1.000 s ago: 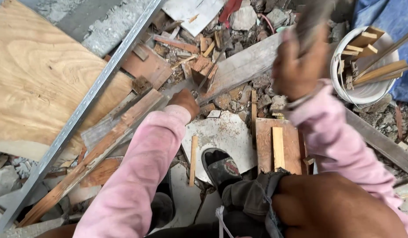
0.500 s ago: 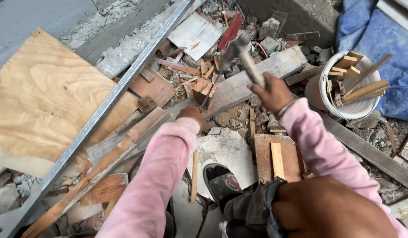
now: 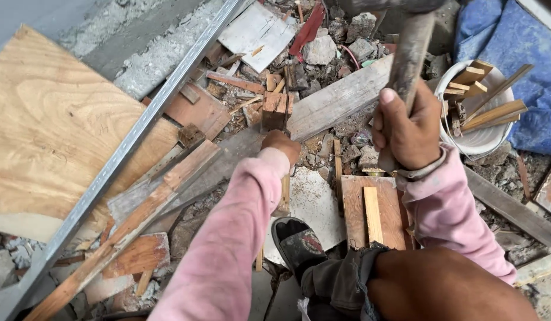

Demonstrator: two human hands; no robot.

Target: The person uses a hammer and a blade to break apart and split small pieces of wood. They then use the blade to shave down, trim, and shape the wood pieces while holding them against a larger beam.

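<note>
1. Small reddish wood block point(image 3: 276, 110), standing on end on a long grey plank point(image 3: 338, 98) amid rubble, just beyond the left hand.
2. Left hand point(image 3: 282, 145) at the end of a pink sleeve, resting low against the plank, right beside the base of the block; fingers curled under and hidden, so cannot tell whether pinching anything.
3. Right hand point(image 3: 408, 128) raised to the right, fingers wrapped tight around a worn hammer handle point(image 3: 410, 50); handle rising to the top edge of view, hammer head mostly cut off there.
4. Below the hands: a pale flat slab point(image 3: 314, 202) and a brown board point(image 3: 361, 208) with a light wooden strip point(image 3: 372, 214) lying on it.
5. Nearest the camera: a dark sandal point(image 3: 299, 244) and a bare knee point(image 3: 448, 288) with dark shorts.
6. Right side: white bucket point(image 3: 465, 139) holding wooden offcuts, against a blue tarp point(image 3: 525, 77).
7. Left side: large plywood sheet point(image 3: 49, 125) with a grey metal rail point(image 3: 126, 151) running diagonally across it; reddish timber strips underneath.
8. Far ground: broken concrete, stones and wood scraps, a white panel point(image 3: 257, 32) among them.
</note>
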